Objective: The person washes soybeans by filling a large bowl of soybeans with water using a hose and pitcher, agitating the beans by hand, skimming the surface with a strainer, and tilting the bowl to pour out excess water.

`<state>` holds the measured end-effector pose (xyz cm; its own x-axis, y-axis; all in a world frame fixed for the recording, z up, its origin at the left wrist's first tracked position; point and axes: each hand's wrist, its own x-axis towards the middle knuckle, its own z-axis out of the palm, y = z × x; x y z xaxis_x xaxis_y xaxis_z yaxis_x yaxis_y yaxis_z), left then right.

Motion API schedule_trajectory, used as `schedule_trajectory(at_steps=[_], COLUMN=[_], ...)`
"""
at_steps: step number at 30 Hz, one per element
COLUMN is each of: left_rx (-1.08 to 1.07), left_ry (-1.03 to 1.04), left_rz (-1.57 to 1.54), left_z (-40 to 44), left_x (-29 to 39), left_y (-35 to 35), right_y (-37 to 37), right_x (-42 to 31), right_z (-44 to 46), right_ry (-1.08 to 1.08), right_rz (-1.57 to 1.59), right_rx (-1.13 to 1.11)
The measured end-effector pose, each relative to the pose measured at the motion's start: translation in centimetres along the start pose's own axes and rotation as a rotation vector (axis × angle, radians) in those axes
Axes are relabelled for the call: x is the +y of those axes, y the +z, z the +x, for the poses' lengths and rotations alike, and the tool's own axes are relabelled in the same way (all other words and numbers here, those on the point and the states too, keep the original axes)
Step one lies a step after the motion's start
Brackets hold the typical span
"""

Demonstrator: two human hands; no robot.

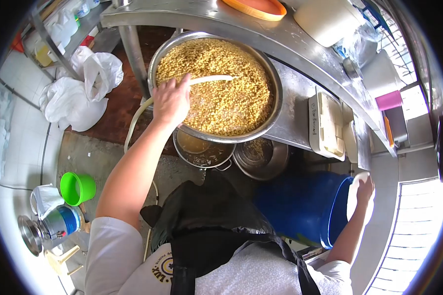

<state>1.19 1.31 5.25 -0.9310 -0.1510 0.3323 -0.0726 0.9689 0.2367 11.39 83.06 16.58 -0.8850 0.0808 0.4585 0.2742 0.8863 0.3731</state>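
Note:
My left hand point(171, 102) is closed around a pale hose point(210, 79) at the left rim of a wide metal basin point(276, 93). The hose's end lies over a heap of yellow, soaked-looking beans or grains point(221, 105) that fills the basin. Far to the right, my right hand point(364, 189) grips a white, rounded, dish-like piece point(352, 200) at the mouth of a large blue barrel point(295, 206). My fingers partly cover that piece, so its exact kind is unclear. The barrel's inside is mostly hidden.
Below the basin stand a metal pot point(202, 156) with cloudy liquid and a metal bowl point(262, 160). A steel shelf point(280, 37) runs above, near a labelled container point(325, 125). On the left are white bags point(79, 93) and a green bucket point(78, 189). The hose trails along the floor.

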Motion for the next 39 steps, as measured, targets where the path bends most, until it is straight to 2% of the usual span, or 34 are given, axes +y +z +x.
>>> schedule_trajectory(at_steps=[1, 3, 4, 6, 10, 12, 16, 18, 22, 26, 28, 30, 32, 33, 35, 37, 39], left_rx=[-0.021, 0.038, 0.100, 0.133, 0.140, 0.157, 0.186, 0.219, 0.253, 0.222, 0.127, 0.095, -0.005, -0.051, -0.071, -0.089, -0.215], left_ry=[-0.029, -0.023, -0.029, -0.004, -0.029, -0.034, -0.038, -0.040, -0.064, -0.050, -0.020, -0.045, -0.167, -0.218, -0.246, -0.271, -0.392], left_rz=[-0.001, -0.004, -0.003, 0.003, 0.011, -0.002, 0.024, -0.008, -0.008, -0.037, -0.244, -0.221, -0.218, -0.234, -0.217, -0.206, -0.237], left_z=[0.1, 0.1, 0.0, 0.0, -0.1, 0.0, 0.0, -0.1, -0.1, 0.1, -0.1, -1.0, -2.0, -2.5, -3.5, -4.2, -4.5], left_x=[0.0, -0.2, -0.2, -0.1, 0.0, 0.0, -0.2, -0.3, -0.3, -1.0, -0.9, -0.3, 0.2, 0.4, 0.7, 1.4, 2.4], left_y=[0.0, 0.7, 1.0, 0.9, 1.1, 1.2, 1.5, 1.7, 1.6, 0.9, -0.8, -2.8, -4.8, -5.8, -7.2, -8.9, -10.6], right_y=[0.3, 0.0, -3.1, -1.9, -4.8, -6.0, -8.5, -8.7, -9.6, -10.6, -10.8, -10.3, -9.2, -5.6, 1.9, 3.6, 4.5], right_x=[0.9, 0.7, -2.9, -7.4, -23.4, -29.8, -41.5, -46.4, -56.3, -64.2, -66.7, -68.2, -70.0, -72.4, -76.6, -78.0, -78.8], right_z=[-0.9, -3.2, -2.5, -3.7, -3.4, -1.9, 2.1, 4.9, 9.5, 10.9, 13.0, 14.5, 16.8, 16.4, 15.9, 17.3, 18.2], right_ry=[0.011, 0.287, 0.327, 0.299, 0.205, -0.026, -0.406, -0.558, -0.832, -0.922, -1.000, -0.962, -1.011, -0.978, -0.962, -0.848, -0.791], right_rz=[-0.006, 0.017, -0.011, 0.373, 0.779, 0.873, 0.970, 1.075, 0.817, 0.622, 0.443, 0.486, 0.486, 0.521, 0.547, 0.569, 0.573], right_rx=[-0.005, -0.080, -0.308, -0.130, -0.121, -0.134, 0.011, -0.099, -0.411, -0.473, -0.748, -0.771, -0.945, -0.791, -0.785, -0.771, -0.771])
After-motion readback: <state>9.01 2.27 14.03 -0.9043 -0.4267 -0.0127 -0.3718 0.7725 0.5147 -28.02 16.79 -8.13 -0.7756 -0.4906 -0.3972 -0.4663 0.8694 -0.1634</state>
